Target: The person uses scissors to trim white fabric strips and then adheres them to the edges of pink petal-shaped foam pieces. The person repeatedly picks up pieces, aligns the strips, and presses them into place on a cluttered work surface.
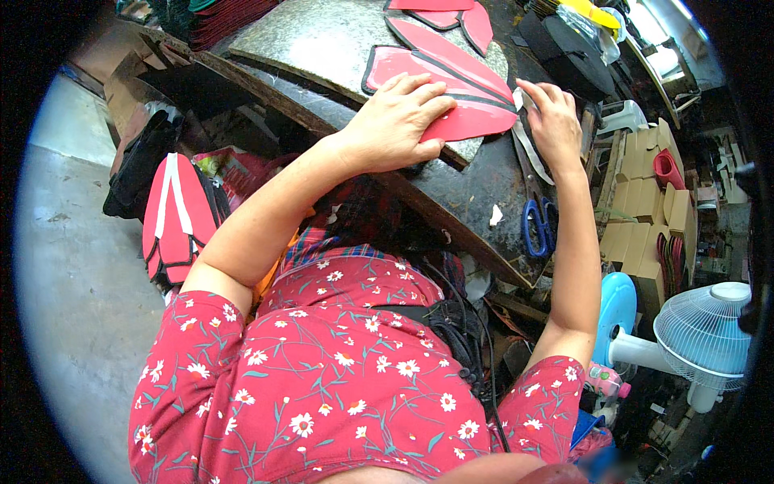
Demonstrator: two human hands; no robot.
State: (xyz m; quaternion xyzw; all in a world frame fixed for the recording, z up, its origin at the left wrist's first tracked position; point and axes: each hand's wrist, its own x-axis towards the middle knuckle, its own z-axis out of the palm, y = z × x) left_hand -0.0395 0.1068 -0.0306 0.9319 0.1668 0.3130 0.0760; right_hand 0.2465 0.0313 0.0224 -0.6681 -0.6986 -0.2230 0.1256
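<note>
Red, petal-shaped sheet pieces with black edging (pixel 476 123) lie on a speckled grey slab (pixel 314 36), their narrow ends meeting at the right. My left hand (pixel 395 121) rests across the nearer red piece, fingers stretched over it and thumb by its near edge. At the pointed end, my right hand (pixel 555 125) pinches a narrow white strip (pixel 526 149) between thumb and fingers. The strip's loose length hangs over the dark tabletop (pixel 459 198). Blue-handled scissors (pixel 538 226) lie below my right hand, their blades partly behind the strip.
More black-edged red pieces (pixel 439 14) lie beyond the slab. A white scrap (pixel 496 214) sits near the table's edge. On the left are red pieces with white strips (pixel 171 214). Cardboard boxes (pixel 641 194) and a fan (pixel 703 331) stand at right; black cables (pixel 476 323) hang beside me.
</note>
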